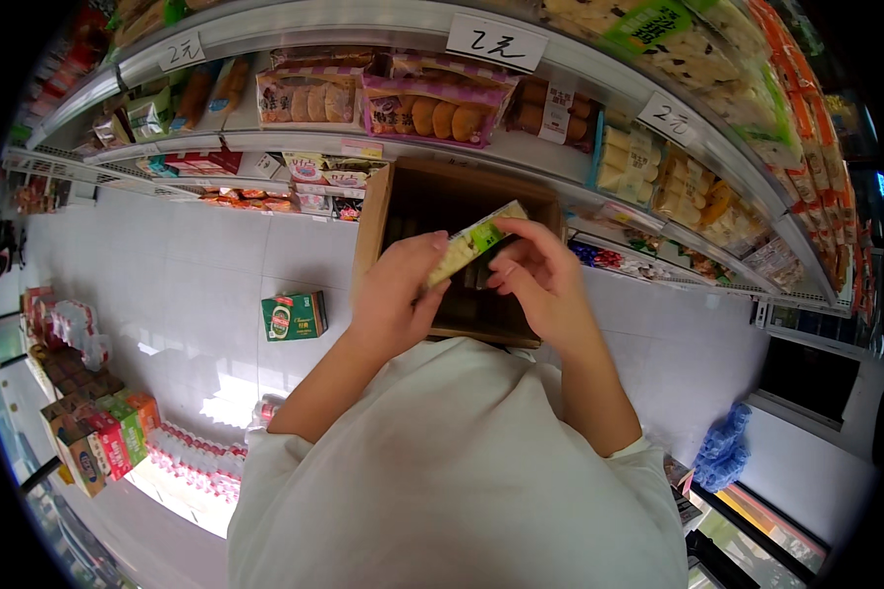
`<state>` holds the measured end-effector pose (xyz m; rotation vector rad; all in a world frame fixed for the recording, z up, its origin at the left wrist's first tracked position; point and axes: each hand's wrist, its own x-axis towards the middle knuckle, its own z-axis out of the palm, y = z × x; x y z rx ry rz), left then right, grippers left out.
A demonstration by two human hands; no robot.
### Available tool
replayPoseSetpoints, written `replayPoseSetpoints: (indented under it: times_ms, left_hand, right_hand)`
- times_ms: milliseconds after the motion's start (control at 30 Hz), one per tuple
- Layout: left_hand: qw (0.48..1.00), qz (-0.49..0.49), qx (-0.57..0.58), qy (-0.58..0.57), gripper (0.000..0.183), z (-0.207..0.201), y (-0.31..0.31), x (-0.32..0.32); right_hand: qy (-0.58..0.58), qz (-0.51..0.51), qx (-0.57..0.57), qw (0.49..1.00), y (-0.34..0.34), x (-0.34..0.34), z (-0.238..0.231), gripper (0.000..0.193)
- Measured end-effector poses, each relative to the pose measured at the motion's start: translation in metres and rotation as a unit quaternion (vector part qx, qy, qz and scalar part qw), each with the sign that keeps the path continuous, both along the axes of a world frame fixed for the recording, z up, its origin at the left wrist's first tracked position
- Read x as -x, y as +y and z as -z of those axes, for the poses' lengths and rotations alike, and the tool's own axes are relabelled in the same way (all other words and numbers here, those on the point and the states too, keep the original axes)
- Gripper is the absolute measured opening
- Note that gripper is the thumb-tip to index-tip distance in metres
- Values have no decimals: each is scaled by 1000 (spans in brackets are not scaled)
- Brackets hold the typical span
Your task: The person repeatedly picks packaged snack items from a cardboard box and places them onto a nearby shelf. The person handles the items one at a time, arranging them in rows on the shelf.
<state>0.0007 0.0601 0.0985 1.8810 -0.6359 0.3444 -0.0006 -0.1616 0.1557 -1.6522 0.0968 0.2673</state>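
A slim, flat packet (473, 240) with a pale yellow body and a bright green label is tilted up to the right above the cardboard box. Its lower left end is gripped by my left hand (400, 290), thumb and fingers closed round it. At the packet's upper right end is my right hand (545, 280), its forefinger at the edge and the other fingers loosely bent, with a gap between forefinger and thumb. Below both hands stands the open brown cardboard box (374, 211); its inside is dark, and the contents are hard to make out.
Shelves of packaged bread and snacks (427, 110) curve round ahead, with a white price card (496, 42) on the upper edge. A green carton (293, 316) lies on the tiled floor at left. Stacked cartons (103, 442) and bottle packs (196, 456) stand farther left; a blue plastic bag (722, 449) is at right.
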Motion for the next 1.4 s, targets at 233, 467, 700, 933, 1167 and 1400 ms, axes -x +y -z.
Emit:
replayPoseSetpoints:
  times_ms: [233,467,700,933,1167,1400]
  left_hand:
    - [916,-3,296,271,34,-46,-15,2]
    - [969,9,219,117,29,-50,-33,-4]
    - [902,-2,302,310,28,-60,-31,0]
    - [973,-71,191,105,26,-51,-36,-4]
    - [944,-36,227,235,27,-55,-19,-13]
    - [888,98,349,283,79,-74,-22,-17]
  right_hand:
    - [-174,46,74,981,-22,11,-19,53]
    - [55,99,-235,965,-17,21,-32,33]
    - [-386,80,120,911,-22,15,-8,31]
    - [-147,106,-98,978,-17,21,-11,28]
    - [-427,66,126,893,-18,20,5,28]
    - [-25,180,-338,923,-14,20,7,36]
